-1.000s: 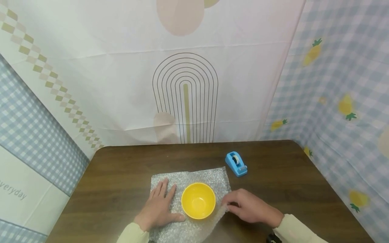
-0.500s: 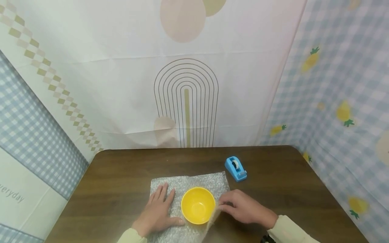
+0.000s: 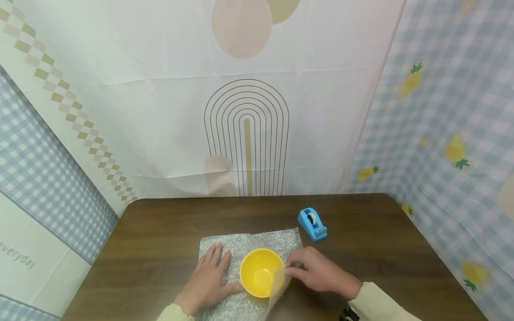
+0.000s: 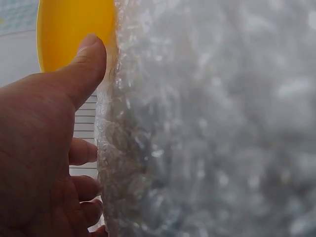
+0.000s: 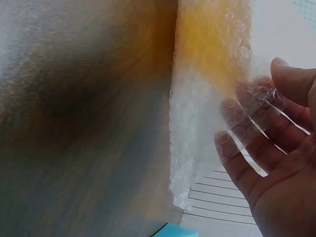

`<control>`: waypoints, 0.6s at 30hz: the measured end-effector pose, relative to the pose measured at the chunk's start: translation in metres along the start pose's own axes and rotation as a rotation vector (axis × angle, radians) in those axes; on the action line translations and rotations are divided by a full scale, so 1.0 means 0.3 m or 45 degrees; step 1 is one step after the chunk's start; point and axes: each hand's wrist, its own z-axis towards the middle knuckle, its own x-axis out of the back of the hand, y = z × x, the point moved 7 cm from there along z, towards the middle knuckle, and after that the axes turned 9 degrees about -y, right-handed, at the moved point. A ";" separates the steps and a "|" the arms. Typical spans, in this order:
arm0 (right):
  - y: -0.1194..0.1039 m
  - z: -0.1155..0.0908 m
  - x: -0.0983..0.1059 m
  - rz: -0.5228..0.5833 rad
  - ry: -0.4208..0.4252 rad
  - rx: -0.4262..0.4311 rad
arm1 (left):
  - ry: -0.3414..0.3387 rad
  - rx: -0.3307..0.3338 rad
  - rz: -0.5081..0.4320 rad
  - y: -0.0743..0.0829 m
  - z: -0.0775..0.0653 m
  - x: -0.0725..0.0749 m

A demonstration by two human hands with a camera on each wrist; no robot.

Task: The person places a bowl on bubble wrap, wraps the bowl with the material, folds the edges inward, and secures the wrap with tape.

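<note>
A smooth, round yellow bowl (image 3: 257, 273) sits upright on a sheet of clear bubble wrap (image 3: 234, 264), crinkled and glossy, on a dark wood-grain table (image 3: 156, 254). The left hand (image 3: 207, 280) lies flat on the sheet to the left of the bowl, fingers spread, thumb pointing at the bowl's side. The right hand (image 3: 317, 269) pinches the sheet's right-hand corner between thumb and fingers, so a flap stands up against the bowl's right side (the yellow glows through the bubbles in the right wrist view).

The sheet's far edge runs nearly straight. Just beside its far right corner lies a light blue tape dispenser (image 3: 312, 224), wedge-shaped, with a roll inside. Wood stretches from the left hand to the table's left edge, and more lies between the right hand and the right edge.

The near end of the sheet is cut off at the bottom of the head view, and the flap veils part of the bowl's rim. Whether the left thumb touches the bowl is hard to tell; wrap blurs across much of the left wrist view.
</note>
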 end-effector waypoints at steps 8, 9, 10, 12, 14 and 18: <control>-0.009 0.016 0.007 -0.008 0.003 -0.006 | 0.012 -0.010 -0.015 -0.003 -0.002 0.000; -0.009 0.018 0.008 -0.005 -0.002 -0.010 | 0.013 -0.010 -0.018 -0.002 -0.003 0.001; -0.008 0.019 0.008 0.001 -0.009 -0.017 | 0.015 -0.009 -0.018 -0.002 -0.004 0.002; -0.007 0.022 0.010 0.009 -0.021 -0.029 | 0.013 -0.008 -0.017 -0.001 -0.003 0.002; -0.007 0.024 0.011 0.012 -0.025 -0.035 | 0.015 -0.010 -0.014 0.001 -0.004 0.004; -0.011 0.027 0.014 0.006 -0.016 -0.026 | 0.013 -0.013 -0.018 0.006 -0.004 0.014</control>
